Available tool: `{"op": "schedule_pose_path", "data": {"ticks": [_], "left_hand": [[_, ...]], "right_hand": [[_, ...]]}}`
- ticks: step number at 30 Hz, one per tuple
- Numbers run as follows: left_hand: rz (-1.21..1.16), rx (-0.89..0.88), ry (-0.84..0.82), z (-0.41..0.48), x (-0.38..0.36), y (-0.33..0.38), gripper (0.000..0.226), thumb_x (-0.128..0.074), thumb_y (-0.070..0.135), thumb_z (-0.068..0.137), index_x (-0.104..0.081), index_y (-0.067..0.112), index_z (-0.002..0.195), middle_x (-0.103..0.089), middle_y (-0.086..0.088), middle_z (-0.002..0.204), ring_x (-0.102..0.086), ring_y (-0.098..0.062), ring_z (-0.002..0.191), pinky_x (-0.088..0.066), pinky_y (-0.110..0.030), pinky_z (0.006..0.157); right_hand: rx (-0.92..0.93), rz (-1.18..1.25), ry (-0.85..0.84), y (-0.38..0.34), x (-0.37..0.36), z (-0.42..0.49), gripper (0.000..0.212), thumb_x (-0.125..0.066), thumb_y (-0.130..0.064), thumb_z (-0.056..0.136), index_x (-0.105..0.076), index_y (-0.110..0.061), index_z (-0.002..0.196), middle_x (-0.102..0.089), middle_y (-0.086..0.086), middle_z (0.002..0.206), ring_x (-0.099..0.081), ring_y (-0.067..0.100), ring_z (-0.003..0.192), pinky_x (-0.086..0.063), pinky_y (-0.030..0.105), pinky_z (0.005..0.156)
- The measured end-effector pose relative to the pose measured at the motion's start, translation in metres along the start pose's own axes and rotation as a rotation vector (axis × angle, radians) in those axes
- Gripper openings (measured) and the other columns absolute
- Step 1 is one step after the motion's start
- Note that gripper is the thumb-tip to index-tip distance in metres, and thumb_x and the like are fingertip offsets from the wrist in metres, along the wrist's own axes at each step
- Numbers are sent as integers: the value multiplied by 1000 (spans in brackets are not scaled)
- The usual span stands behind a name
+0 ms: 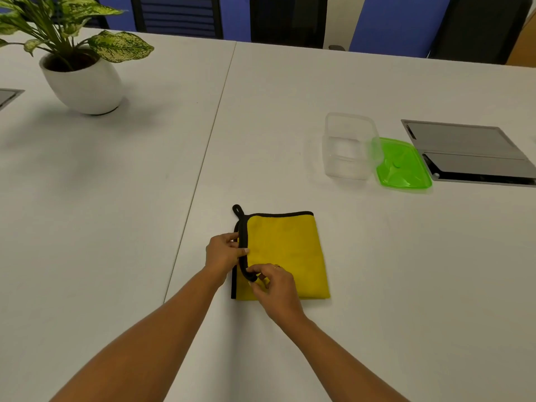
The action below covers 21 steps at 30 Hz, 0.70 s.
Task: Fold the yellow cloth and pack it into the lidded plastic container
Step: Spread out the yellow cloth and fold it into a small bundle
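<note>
Worktop (377,256): white, made of two panels with a thin seam that runs from the far edge toward the person, just left of the cloth.
Chairs (290,18): dark backs in a row behind the far edge, against blue panels.
Grey hatch (470,152): a flat, two-part metal cover set into the worktop at the far right, just beside the lid.
Potted plant (84,79): a round white pot with speckled green leaves, far left and well apart from everything else.
Yellow cloth (290,250): lies flat on the worktop in front of the person, folded into a rough rectangle with black edging along its far and left sides. It is well apart from the container and not yet inside it.
Container (348,146): clear plastic, upright and open, on the worktop to the far right of the cloth.
Lid (403,166): bright green and flat on the worktop, touching or just under the container's right side.
Left hand (222,255): at the cloth's left edge, with thumb and fingers pinching the black edging.
Right hand (275,288): nearer the person, fingers curled and pinching the same black edging where it lifts and bends.
Hanging loop (238,211): black, sticks out from the cloth's far left corner.
Ring (277,266): on a finger of the right hand.
</note>
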<state>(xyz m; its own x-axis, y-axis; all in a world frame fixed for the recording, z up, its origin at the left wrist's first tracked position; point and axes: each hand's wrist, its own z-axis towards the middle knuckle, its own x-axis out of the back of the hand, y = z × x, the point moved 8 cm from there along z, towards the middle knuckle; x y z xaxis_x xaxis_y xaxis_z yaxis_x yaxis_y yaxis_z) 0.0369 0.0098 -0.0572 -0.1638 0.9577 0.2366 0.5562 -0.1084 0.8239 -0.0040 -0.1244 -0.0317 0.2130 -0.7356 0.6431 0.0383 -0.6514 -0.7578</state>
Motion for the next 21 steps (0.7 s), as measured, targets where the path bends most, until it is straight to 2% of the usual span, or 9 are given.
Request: {"op": "schedule_pose_path", "data": {"ticks": [3, 7, 11, 14, 18, 21], "left_hand": [[66, -47, 35, 1, 3, 0, 54, -69, 2, 78, -50, 2, 129, -66, -22, 111, -62, -29, 100, -45, -30, 83], [135, -25, 58, 6, 7, -6, 53, -66, 4, 81, -47, 0, 131, -61, -22, 122, -57, -35, 113, -44, -40, 98], [134, -13, 49, 12, 12, -11, 50, -65, 1, 82, -49, -1, 128, -63, -24, 118, -60, -36, 108, -48, -39, 93], [113, -5, 46, 14, 15, -13, 49, -65, 0, 81, -50, -2, 128, -63, -24, 117, -60, -36, 107, -48, -38, 91], [159, -36, 43, 16, 15, -15, 51, -67, 2, 80, -50, 0, 128, -65, -25, 113, -61, -36, 106, -48, -40, 93], [291, -130, 51, 17, 14, -9, 51, -68, 5, 80, -51, 2, 128, -66, -24, 107, -62, -35, 101, -48, -40, 93]], "right_hand": [[-6, 2, -5, -1, -3, 2, 29, -61, -18, 87, -63, -20, 115, -66, 2, 115, -57, 13, 100, -50, 23, 86], [-25, 5, -35, -2, -16, 5, 28, -62, -19, 86, -63, -20, 114, -67, 1, 114, -57, 12, 99, -48, 20, 85], [-138, 127, -17, 9, -24, 7, 20, -69, -17, 80, -66, -12, 100, -70, 6, 103, -56, 8, 85, -46, 15, 76], [-220, 205, 0, 18, -28, 8, 19, -73, -18, 77, -66, -9, 92, -70, 9, 95, -56, 12, 80, -47, 18, 72], [-229, 197, -3, 22, -33, 9, 19, -73, -20, 76, -67, -10, 91, -66, 3, 87, -56, 11, 80, -45, 15, 70], [-194, 145, -46, 22, -39, 7, 21, -73, -23, 76, -68, -11, 93, -69, 4, 97, -56, 9, 84, -46, 16, 76]]}}
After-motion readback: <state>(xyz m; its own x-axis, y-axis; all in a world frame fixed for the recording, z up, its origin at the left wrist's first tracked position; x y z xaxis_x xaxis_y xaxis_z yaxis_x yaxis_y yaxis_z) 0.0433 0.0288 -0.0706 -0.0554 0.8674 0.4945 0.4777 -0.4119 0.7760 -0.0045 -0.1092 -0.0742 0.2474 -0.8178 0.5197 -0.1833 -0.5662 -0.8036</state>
